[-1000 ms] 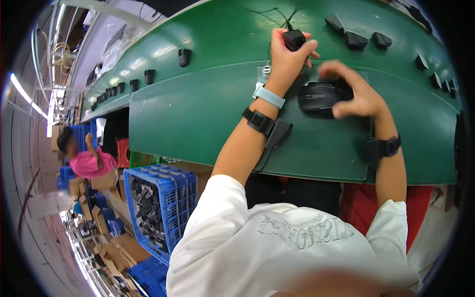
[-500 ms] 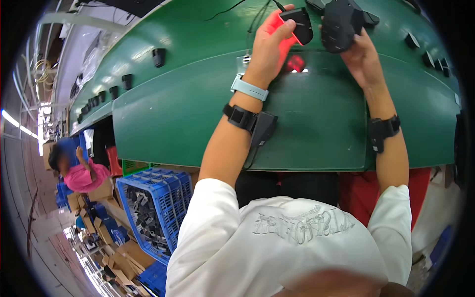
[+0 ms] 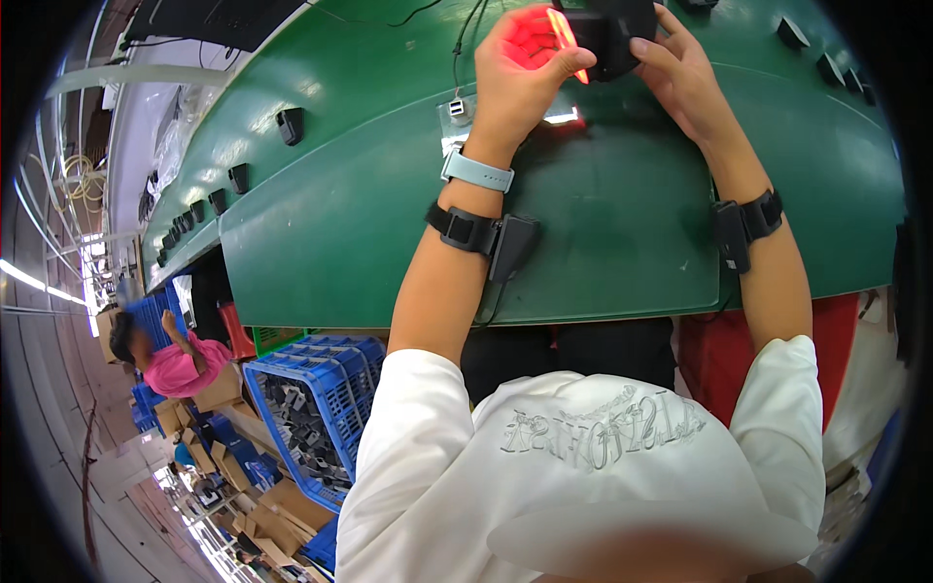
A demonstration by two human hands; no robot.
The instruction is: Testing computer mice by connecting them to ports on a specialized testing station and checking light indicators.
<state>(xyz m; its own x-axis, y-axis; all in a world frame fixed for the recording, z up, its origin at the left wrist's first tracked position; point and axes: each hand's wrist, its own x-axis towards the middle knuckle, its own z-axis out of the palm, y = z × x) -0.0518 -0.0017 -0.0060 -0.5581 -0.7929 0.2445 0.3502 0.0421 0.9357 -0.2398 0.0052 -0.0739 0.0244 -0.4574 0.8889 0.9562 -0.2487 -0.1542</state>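
My left hand (image 3: 510, 83) grips a small black device with a red-glowing panel (image 3: 571, 51), turned on its edge. Its red light falls on my palm and fingers. A larger black plastic housing (image 3: 630, 39) is in my right hand (image 3: 688, 83), thumb on its near side and fingers behind. The two black parts meet or overlap above the far side of the green table (image 3: 389, 253); whether they touch I cannot tell. The picture's top edge cuts off part of the housing.
Small black units (image 3: 290, 126) stand in a row along the left, with others (image 3: 792, 34) at far right. A white USB socket (image 3: 457, 109) on a cable lies beside my left wrist. A blue crate (image 3: 321, 374) of black parts stands below left; a person in pink (image 3: 185, 364) is beyond.
Both hands have come closer together, bringing the two black parts side by side. The left device has turned onto its edge, so its glowing panel shows as a bright strip.
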